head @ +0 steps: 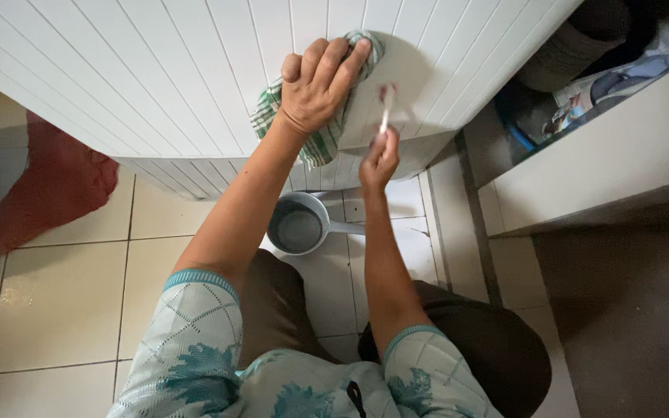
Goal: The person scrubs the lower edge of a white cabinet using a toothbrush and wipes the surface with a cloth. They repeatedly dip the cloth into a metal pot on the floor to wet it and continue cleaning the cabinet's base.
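We crouched on the tiled floor [63, 310] facing the white ribbed panel [195, 70], which serves here as the reference surface. Our left hand [317, 83] lay flat on the panel, fingers together, pressing a green checked cloth [320, 143] against it. Our right hand [379, 159], just beside the cloth, pinched the handle of a small brush [385, 108], apparently a toothbrush, with its head touching the panel. Around the brush head the panel showed a faint wet smear, so we judged that scrubbing of this patch was under way and wiping was not finished. Below the panel, on the floor between our knees, stood a grey dipper [300, 224] holding water. The remainder of the panel appeared dry and untreated.
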